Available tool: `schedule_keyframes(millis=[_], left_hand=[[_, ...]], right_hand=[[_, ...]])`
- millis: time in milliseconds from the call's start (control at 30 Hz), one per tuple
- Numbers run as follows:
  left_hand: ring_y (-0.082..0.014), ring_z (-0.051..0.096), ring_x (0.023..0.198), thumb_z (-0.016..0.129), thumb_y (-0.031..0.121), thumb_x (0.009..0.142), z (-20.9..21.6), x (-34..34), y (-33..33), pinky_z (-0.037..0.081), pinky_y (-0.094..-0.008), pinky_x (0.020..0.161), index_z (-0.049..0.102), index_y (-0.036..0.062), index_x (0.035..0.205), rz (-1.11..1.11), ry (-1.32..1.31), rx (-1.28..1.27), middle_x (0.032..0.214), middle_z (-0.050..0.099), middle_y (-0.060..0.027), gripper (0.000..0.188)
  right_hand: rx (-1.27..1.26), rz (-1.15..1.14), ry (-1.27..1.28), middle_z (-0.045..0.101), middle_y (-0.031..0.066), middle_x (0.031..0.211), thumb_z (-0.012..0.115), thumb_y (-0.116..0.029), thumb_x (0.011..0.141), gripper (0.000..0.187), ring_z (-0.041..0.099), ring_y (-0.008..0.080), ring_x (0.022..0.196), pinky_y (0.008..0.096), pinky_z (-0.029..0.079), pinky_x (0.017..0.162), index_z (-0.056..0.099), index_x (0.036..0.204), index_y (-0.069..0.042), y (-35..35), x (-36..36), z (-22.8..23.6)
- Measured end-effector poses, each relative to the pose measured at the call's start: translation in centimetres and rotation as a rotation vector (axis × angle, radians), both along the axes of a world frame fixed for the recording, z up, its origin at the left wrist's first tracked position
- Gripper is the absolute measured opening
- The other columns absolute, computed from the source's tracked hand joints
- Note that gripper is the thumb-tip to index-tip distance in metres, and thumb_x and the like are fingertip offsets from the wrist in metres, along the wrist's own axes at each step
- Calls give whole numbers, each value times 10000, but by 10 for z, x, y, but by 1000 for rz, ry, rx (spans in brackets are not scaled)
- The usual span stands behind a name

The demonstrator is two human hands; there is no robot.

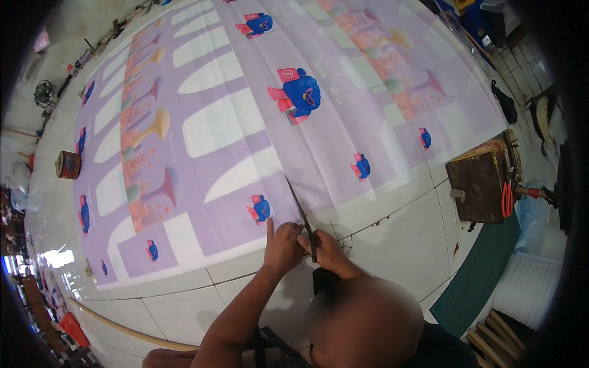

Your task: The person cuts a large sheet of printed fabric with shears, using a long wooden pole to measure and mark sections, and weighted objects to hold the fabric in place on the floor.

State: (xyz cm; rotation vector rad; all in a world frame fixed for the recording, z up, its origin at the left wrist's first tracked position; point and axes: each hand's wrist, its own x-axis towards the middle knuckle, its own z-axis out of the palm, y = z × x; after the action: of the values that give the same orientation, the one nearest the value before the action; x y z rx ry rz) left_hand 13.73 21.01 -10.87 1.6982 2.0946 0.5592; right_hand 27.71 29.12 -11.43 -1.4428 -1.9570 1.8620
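A dark brown wooden box (477, 184) stands on the white tiled floor (399, 239) at the right, with an orange loop (507, 200) hanging against its right side. Below it a dark green mat (481, 276) lies on the tiles, and beside that a ridged white sheet (527, 285). A bundle of wooden sticks (491, 334) rests at the lower right corner. A small black bag (505, 103) sits on the floor at the upper right. At the left, a round reddish-brown drum-shaped container (68, 164) stands on the tiles. A long pale wooden pole (123, 325) runs along the floor at the lower left, near an orange object (73, 328).
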Motion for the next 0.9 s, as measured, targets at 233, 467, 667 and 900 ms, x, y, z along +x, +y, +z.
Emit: schedule_keyframes(millis=[233, 467, 667, 900], left_hand=[[-285, 479, 1256, 676, 216, 793, -1, 4, -4, 303, -521, 1112, 563, 55, 1236, -52, 80, -30, 1228, 547, -106, 485], [-321, 488, 1240, 631, 171, 807, -2, 6, -4, 332, -519, 1097, 572, 32, 1192, -26, 43, 31, 1216, 554, -141, 414], [-335, 478, 1248, 641, 180, 808, -3, 5, -5, 324, -523, 1107, 541, 10, 1236, -77, 115, 14, 1219, 536, -168, 471], [-299, 459, 1278, 609, 151, 795, -4, 6, -4, 303, -524, 1122, 487, 41, 1313, -68, 109, -96, 1288, 518, -139, 544]], right_hand=[[40, -6, -39, 554, 42, 653, 654, -546, 890, 537, 541, 137, 590, 310, 438, 543, 554, 778, -30, 5, -10, 2], [67, -3, 12, 548, 44, 619, 659, -534, 892, 538, 534, 136, 584, 306, 430, 538, 556, 749, -25, 5, -9, 3], [111, -8, 31, 539, 51, 615, 658, -524, 894, 537, 530, 137, 567, 303, 420, 522, 561, 748, -17, 25, -26, 9], [-25, 8, -61, 638, 186, 724, 648, -589, 862, 621, 650, 308, 725, 417, 493, 679, 600, 789, 25, 36, -36, 2]])
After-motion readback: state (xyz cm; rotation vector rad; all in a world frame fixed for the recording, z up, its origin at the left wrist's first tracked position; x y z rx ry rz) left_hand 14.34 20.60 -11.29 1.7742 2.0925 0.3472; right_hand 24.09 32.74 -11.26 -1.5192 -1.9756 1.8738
